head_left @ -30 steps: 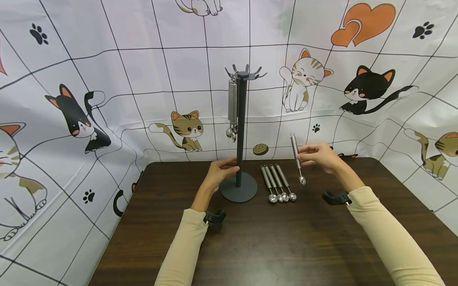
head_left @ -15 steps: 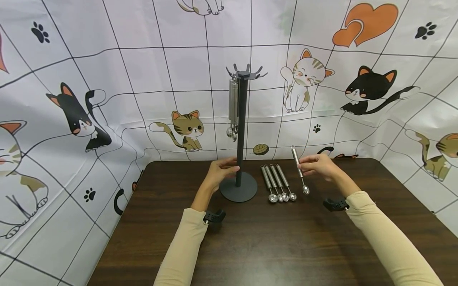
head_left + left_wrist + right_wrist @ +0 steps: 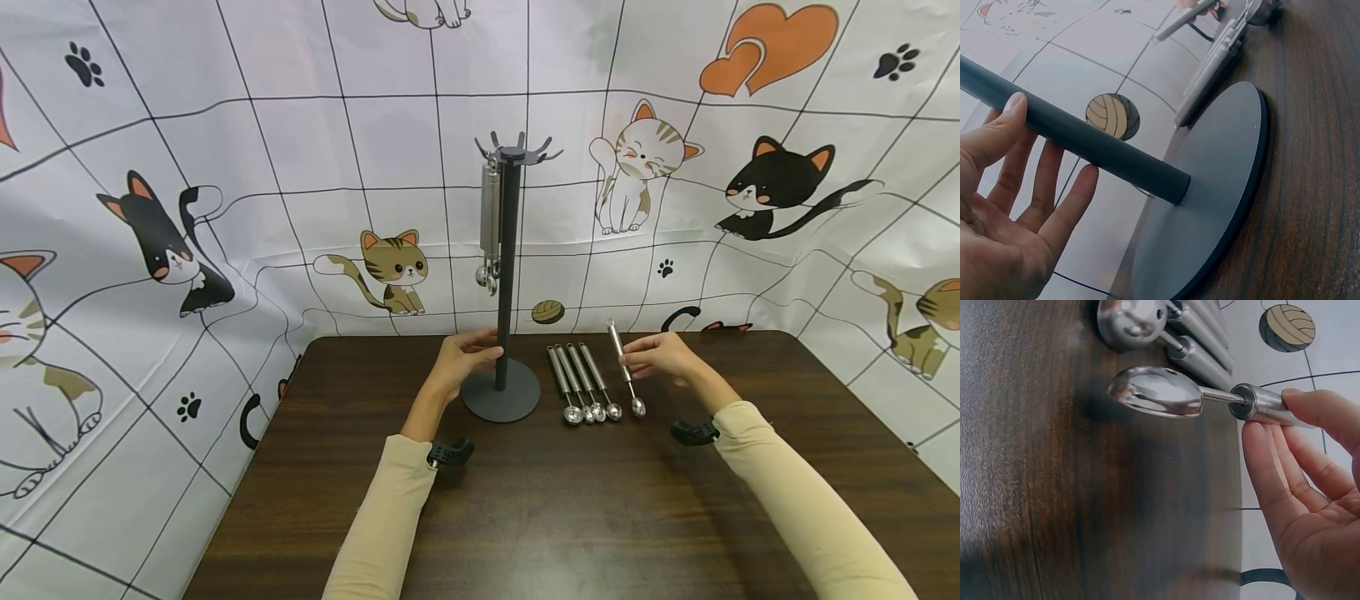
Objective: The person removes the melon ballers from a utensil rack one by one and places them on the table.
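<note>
In the head view my left hand (image 3: 453, 367) holds the post of a dark grey rack (image 3: 507, 250) just above its round base. The left wrist view shows the thumb on one side of the post (image 3: 1085, 134) and fingertips on the other. My right hand (image 3: 667, 357) pinches a steel melon baller (image 3: 617, 346) by its handle. Its oval bowl (image 3: 1157, 394) points down close over the table, and I cannot tell whether it touches. Left of it, several melon ballers (image 3: 559, 372) lie side by side, bowls toward me. More melon ballers (image 3: 491, 208) hang from the rack's left hooks.
Bare hooks (image 3: 542, 156) stick out at the right of the rack's top. The dark wooden table (image 3: 570, 508) ends at a cat-printed cloth (image 3: 450, 167) behind and on both sides. A black strap (image 3: 450, 452) sits on each wrist.
My right hand has lowered the melon baller toward the table and drawn it slightly closer to the row. My left hand stays on the rack's post.
</note>
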`<state>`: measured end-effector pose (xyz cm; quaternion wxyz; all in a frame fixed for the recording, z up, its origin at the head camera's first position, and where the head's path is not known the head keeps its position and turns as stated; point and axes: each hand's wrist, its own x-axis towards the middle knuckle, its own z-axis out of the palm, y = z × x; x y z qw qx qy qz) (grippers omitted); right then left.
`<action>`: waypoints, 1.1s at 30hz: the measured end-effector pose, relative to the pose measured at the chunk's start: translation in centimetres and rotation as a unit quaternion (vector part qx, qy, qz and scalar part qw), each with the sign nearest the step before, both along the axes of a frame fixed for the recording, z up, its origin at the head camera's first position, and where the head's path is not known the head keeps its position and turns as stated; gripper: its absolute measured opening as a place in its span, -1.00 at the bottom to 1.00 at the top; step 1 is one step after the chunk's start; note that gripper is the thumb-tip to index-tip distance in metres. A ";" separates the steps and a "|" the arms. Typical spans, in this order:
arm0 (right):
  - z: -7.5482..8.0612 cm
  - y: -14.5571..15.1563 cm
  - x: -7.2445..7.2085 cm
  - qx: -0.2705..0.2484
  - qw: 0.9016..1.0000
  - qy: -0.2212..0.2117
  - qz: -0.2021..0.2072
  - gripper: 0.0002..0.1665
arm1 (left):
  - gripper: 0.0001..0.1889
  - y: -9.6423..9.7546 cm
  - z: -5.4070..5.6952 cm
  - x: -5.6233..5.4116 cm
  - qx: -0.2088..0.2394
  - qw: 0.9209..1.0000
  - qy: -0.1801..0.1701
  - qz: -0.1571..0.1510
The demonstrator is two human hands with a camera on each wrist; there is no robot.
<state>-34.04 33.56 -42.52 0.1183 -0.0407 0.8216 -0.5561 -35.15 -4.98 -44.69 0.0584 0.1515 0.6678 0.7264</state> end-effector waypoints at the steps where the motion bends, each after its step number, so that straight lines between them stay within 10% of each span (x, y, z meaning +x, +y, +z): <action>1: -0.1 0.0 -0.1 -0.001 1.000 -0.001 0.002 -0.41 | -0.53 0.0 0.0 0.0 0.001 1.000 -0.001 -0.001; 33: -1.2 -2.5 -0.7 0.066 0.996 -0.046 -0.025 -0.50 | -0.54 0.0 -0.3 -0.2 0.005 1.000 -0.004 -0.002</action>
